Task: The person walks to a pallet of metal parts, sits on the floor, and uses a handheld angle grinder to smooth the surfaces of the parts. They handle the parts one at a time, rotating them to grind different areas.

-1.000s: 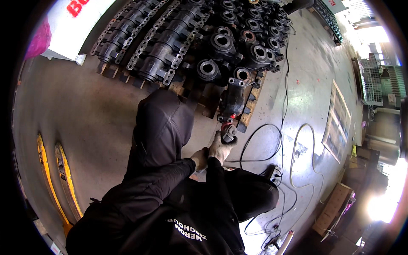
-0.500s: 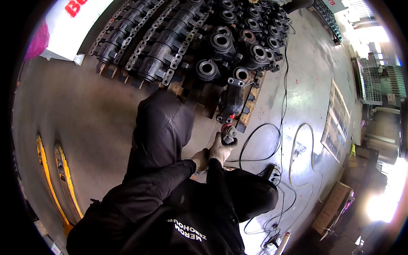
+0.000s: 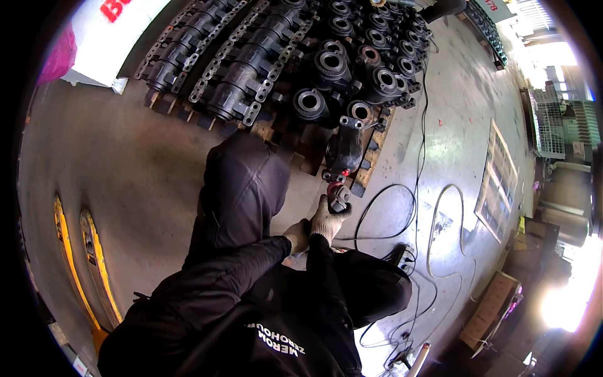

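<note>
Gloved in pale knit, my right hand (image 3: 328, 222) is wrapped round the front of an angle grinder (image 3: 340, 200). My left hand (image 3: 297, 237) is closed at the tool's rear, just behind the right; much of its grip is hidden. The grinder's reddish disc end sits at the near end of a black cast metal part (image 3: 344, 149), by a small red spot. Whether disc and metal touch, I cannot tell. That part lies at the near right corner of a wooden pallet (image 3: 370, 154).
Several black ring-shaped castings (image 3: 331, 61) and long black housings (image 3: 242, 78) crowd the pallet. A black cable (image 3: 383, 235) loops over the floor to my right, near a power strip (image 3: 406, 259). Yellow forks (image 3: 100, 270) lie at left. A wooden frame (image 3: 496, 179) lies at right.
The view has shifted slightly, so the castings sit a little lower and further right. Both hands and the grinder hold nearly the same place.
</note>
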Demonstrator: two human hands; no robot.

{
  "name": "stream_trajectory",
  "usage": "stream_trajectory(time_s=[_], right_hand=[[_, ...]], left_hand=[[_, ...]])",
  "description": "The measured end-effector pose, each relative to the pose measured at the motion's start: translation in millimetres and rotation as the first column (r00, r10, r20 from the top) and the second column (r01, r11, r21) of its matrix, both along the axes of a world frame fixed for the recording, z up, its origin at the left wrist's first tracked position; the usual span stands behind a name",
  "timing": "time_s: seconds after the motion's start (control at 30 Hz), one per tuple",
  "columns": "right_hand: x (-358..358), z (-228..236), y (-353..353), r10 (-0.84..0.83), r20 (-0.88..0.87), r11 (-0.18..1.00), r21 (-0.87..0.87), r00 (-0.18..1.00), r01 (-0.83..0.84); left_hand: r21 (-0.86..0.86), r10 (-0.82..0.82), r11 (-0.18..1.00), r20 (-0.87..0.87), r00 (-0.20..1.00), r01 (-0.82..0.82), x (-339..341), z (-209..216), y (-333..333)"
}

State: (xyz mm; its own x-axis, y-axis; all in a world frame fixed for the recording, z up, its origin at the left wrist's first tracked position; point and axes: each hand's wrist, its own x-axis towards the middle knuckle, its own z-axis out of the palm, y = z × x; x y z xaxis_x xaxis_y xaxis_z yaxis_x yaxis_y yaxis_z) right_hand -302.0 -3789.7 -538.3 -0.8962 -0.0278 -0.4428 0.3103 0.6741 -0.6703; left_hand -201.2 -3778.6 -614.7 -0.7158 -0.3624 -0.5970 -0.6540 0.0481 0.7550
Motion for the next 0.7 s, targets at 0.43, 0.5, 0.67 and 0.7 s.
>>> stream_trajectory(time_s=[0.43,0.5,0.67,0.7], right_hand=[[-6.7,-6.5,1.2,-0.001,-0.032,0.999,-0.045,0.999,-0.001],[-4.9,-9.7,6.7,0.002,-0.035,1.000,0.003,0.999,-0.002],[-9.2,-9.8,1.7,-0.027,-0.029,1.000,0.012,0.999,0.027],[-11.5,-9.5,0.6,-0.029,-0.028,1.000,0.007,0.999,0.029]], left_hand=[[-0.041,-0.118,0.992,0.045,0.992,0.120,-8.8,17.3,-11.0],[-0.065,-0.085,0.994,0.010,0.996,0.086,-8.3,24.2,-9.1],[-0.020,-0.067,0.998,0.017,0.998,0.067,-12.4,17.8,-13.7],[-0.001,-0.050,0.999,0.049,0.998,0.050,-15.5,13.8,-14.6]])
